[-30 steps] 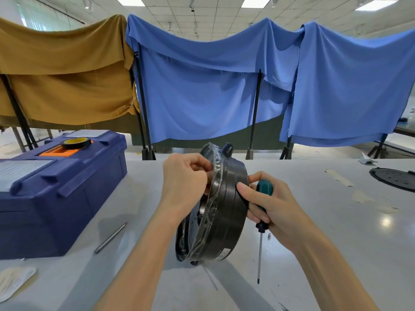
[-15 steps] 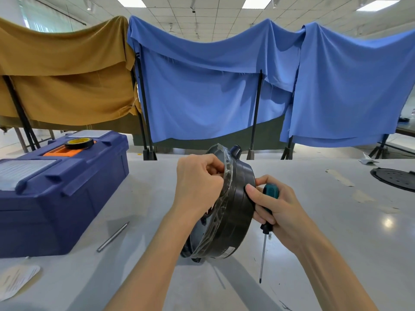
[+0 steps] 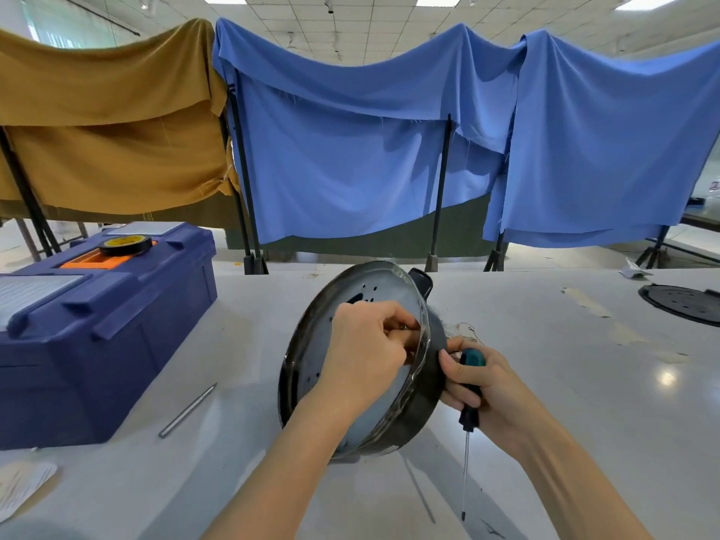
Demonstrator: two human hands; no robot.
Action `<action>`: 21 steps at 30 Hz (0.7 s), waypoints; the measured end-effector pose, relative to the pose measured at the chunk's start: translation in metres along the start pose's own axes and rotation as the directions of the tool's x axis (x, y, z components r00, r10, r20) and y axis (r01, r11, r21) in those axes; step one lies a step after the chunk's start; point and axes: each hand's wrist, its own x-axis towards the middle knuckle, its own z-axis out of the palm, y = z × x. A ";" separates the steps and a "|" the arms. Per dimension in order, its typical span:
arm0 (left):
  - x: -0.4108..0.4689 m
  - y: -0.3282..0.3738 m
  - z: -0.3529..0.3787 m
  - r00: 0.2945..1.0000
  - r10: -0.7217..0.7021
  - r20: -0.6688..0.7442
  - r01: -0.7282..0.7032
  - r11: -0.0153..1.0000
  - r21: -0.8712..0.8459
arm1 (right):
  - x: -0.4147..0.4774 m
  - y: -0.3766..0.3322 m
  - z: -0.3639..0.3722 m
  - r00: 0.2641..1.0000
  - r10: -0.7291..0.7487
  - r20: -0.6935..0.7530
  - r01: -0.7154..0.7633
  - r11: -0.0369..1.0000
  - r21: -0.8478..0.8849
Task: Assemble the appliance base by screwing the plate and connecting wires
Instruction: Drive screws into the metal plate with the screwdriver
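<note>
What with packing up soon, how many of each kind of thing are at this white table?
Round black appliance base: 1
Flat black perforated round plate: 1
Teal-handled screwdriver: 1
Blue plastic toolbox: 1
Black tape roll with yellow core: 1
Thin grey metal rod: 1
White paper sheet: 1
Small white crumpled scrap: 1
Total: 8

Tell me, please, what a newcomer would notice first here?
The round black base, tipped on edge at the middle of the table, with the left hand pinching at its rim. The right hand steadies its back while gripping a screwdriver pointing down. A blue toolbox sits at left, blue cloths hang behind.
</note>
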 end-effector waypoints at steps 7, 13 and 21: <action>-0.012 -0.011 0.018 0.986 0.005 0.164 -0.029 0.989 0.148 | -0.006 0.010 -0.009 0.957 0.268 -0.113 -0.278 0.957 -0.087; -0.021 -0.020 0.025 0.937 -0.118 0.328 0.071 0.986 0.153 | -0.007 0.016 -0.020 0.826 0.514 -0.232 -0.556 0.810 -0.185; -0.030 -0.029 0.034 0.867 -0.183 0.463 0.093 0.973 0.209 | -0.010 0.018 -0.017 0.716 0.677 -0.171 -0.681 0.623 -0.384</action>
